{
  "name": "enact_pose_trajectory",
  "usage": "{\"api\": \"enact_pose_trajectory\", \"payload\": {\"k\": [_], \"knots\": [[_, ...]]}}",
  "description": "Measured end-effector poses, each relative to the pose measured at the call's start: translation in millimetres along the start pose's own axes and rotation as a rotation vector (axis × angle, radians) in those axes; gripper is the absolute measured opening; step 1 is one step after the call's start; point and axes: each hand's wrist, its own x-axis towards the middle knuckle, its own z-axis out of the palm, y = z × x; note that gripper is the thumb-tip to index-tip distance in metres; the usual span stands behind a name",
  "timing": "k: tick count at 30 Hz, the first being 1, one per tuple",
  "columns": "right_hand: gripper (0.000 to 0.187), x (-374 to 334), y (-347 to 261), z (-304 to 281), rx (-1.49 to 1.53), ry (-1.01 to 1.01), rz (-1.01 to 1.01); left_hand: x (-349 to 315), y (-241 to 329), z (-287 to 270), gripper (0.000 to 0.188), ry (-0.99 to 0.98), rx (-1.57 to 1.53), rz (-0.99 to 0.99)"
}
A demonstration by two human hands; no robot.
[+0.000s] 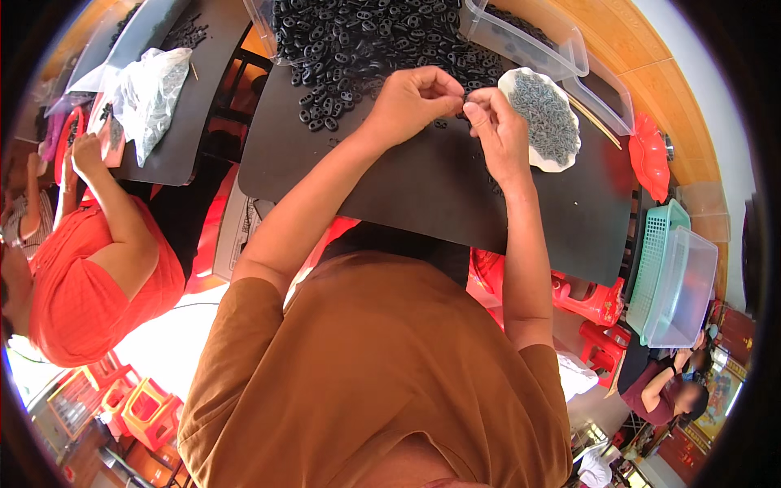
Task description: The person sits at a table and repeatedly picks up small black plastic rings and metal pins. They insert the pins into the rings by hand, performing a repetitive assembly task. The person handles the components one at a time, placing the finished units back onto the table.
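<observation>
Above the dark table, my left hand and my right hand meet fingertip to fingertip. Both pinch a small black piece, mostly covered by the fingers. Beyond my left hand spreads a large heap of black oval plastic pieces with two holes each. Right beside my right hand stands a white scalloped bowl full of small grey slender parts, too small to name. A few loose dark bits lie on the table under my hands.
Clear plastic bins stand at the far right, near thin sticks and a red scalloped dish. Stacked baskets are right of the table. A person in red works at another table on the left, near a plastic bag.
</observation>
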Motion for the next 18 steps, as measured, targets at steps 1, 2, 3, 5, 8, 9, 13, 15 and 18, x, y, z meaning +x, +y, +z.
{"api": "enact_pose_trajectory", "payload": {"k": [1, 2, 3, 5, 8, 9, 13, 15, 18], "knots": [[0.018, 2.7, -2.6, 3.2, 0.120, 0.034, 0.010, 1.8, 2.8, -0.4, 0.013, 0.034, -0.038, 0.023], [0.019, 4.9, -4.8, 4.4, 0.240, 0.068, 0.020, 3.3, 5.1, -0.8, 0.014, 0.067, -0.076, 0.046], [0.017, 6.5, -6.6, 3.2, 0.332, 0.056, 0.022, 4.4, 7.1, -1.9, 0.013, 0.068, -0.110, 0.056], [0.015, 6.1, -2.4, 6.0, 0.360, 0.067, 0.038, 1.5, 9.3, -1.4, 0.013, 0.035, -0.098, 0.059], [0.011, -1.4, 5.1, 8.3, 0.374, 0.026, 0.075, -10.4, 9.7, -2.1, 0.014, -0.003, -0.040, 0.025], [0.010, -5.5, 7.2, 7.8, 0.373, 0.003, 0.090, -15.3, 8.4, -4.6, 0.014, -0.015, -0.014, 0.008], [0.004, -22.5, 19.2, 6.1, 0.306, -0.038, 0.070, -32.3, -0.6, -28.9, 0.013, 0.061, 0.363, 0.062], [0.005, -27.4, 24.3, 5.3, 0.348, -0.018, 0.086, -28.8, 2.4, -29.8, 0.015, 0.047, 0.563, 0.186], [0.008, -28.4, 24.8, 4.6, 0.439, 0.030, 0.086, -17.4, 6.8, -22.0, 0.020, -0.004, 0.764, 0.328]]}}
